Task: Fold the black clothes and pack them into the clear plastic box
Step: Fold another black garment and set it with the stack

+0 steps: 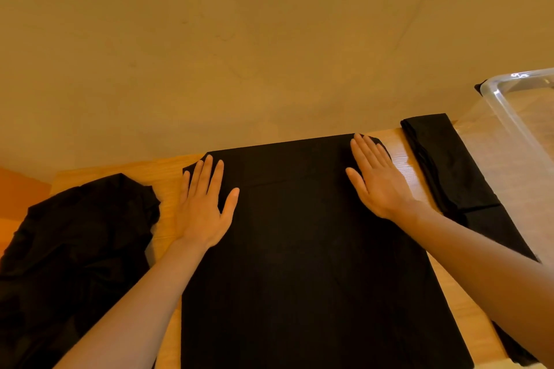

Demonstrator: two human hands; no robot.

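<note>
Folding in progress, smoothing stage, by my reading. Tabletop (398, 147): pale wood, slight sheen, running from centre to lower right of frame. Garment (299, 249): matte black cloth, spread flat as a tall rectangle at centre, top corners slightly rounded. Pile (75, 249), lower left: black, crumpled, unfolded. Folded piece (443, 165), right of centre: black, narrow, lying just beside the box (503, 111), which is clear hard plastic with a rounded rim, at the right edge. Left hand (204, 207) and right hand (377, 180): well apart, fingers straight, palms pressing flat near the garment's top corners; nothing gripped. Next move likely calls for pinching an edge and folding the cloth over, keeping edges aligned.
</note>
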